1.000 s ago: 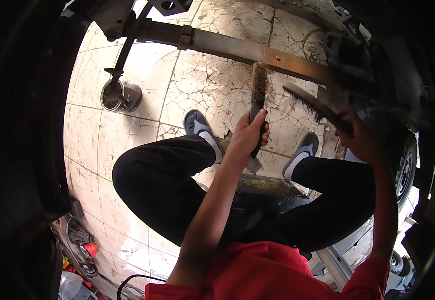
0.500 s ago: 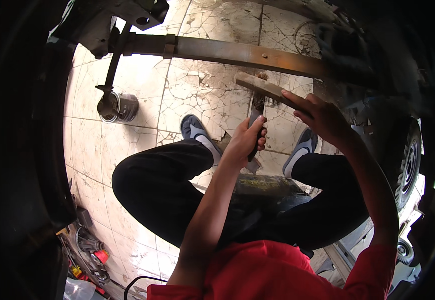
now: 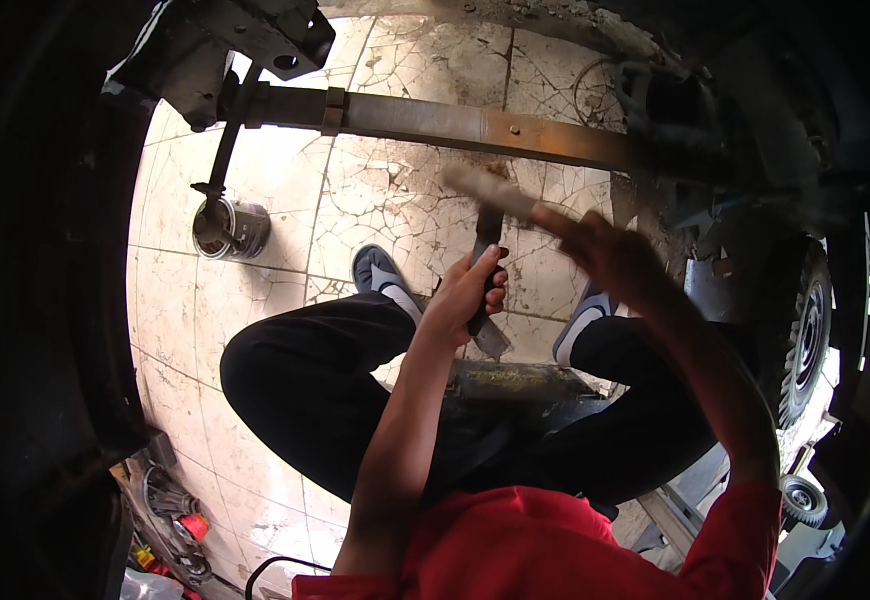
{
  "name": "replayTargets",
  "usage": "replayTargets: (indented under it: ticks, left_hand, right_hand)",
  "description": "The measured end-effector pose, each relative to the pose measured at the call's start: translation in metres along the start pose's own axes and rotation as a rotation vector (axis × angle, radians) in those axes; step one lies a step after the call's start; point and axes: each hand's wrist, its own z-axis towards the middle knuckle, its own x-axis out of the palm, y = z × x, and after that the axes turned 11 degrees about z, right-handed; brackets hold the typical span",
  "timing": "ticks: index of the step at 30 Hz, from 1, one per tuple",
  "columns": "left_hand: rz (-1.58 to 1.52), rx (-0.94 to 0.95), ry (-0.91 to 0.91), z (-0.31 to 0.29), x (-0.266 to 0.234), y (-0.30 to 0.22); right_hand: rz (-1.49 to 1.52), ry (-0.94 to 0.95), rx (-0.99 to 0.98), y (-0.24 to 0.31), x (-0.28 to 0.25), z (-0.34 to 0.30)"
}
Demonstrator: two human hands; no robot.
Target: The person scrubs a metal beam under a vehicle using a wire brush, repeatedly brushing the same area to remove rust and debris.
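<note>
My left hand is wrapped around the black handle of a flat, dark tool, held upright. Its exact kind I cannot make out. In my right hand is a long, pale wooden-backed brush, blurred by motion. The brush lies across the upper end of the dark tool; whether they touch I cannot tell. Both hands are in front of my knees, below a long metal bar that crosses the view and has a rusty orange stretch.
A grey paint can stands on the cracked tile floor at left, beneath a dark hanging rod. A dark cylindrical piece lies between my legs. Tyres are at right, and tools and scraps lie at lower left.
The brush and my right hand have moved a little left and down and are now blurred. My left hand still grips the dark tool. The whole view has shifted slightly.
</note>
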Motion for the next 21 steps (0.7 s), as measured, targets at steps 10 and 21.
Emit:
replayTargets:
  ticks: [10, 21]
  left_hand:
    - [0.010, 0.003, 0.079, 0.004, 0.008, 0.003]
    - [0.099, -0.008, 0.001, -0.009, 0.005, -0.002]
  right_hand:
    - [-0.119, -0.108, -0.034, -0.028, -0.017, 0.012]
    - [0.003, -0.088, -0.018, 0.005, -0.009, -0.003]
